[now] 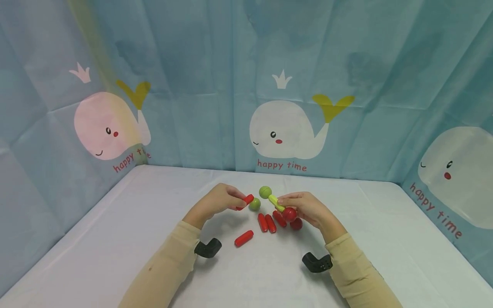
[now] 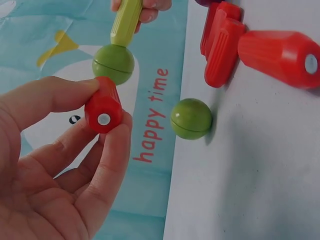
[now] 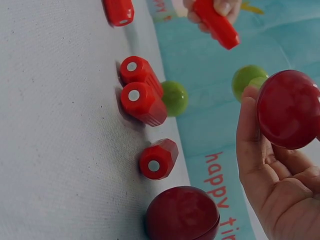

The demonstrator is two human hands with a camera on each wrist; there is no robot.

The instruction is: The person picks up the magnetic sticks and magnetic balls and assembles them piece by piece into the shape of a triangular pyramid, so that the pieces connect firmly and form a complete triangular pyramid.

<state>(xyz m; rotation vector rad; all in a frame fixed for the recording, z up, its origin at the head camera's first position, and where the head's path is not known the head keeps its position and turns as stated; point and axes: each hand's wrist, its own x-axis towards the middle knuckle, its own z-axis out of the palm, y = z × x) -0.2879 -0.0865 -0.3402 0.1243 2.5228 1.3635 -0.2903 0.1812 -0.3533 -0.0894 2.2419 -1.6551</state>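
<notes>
Nearest you, low in the head view, one red rod lay alone on the white table. Just above it, at centre, three more red rods and a red ball sat unused. Your right hand grasped a part-built piece: a red ball, a yellow-green rod and a green ball. Your left hand pinched a red rod beside a loose green ball. By my reading, most joining remained.
</notes>
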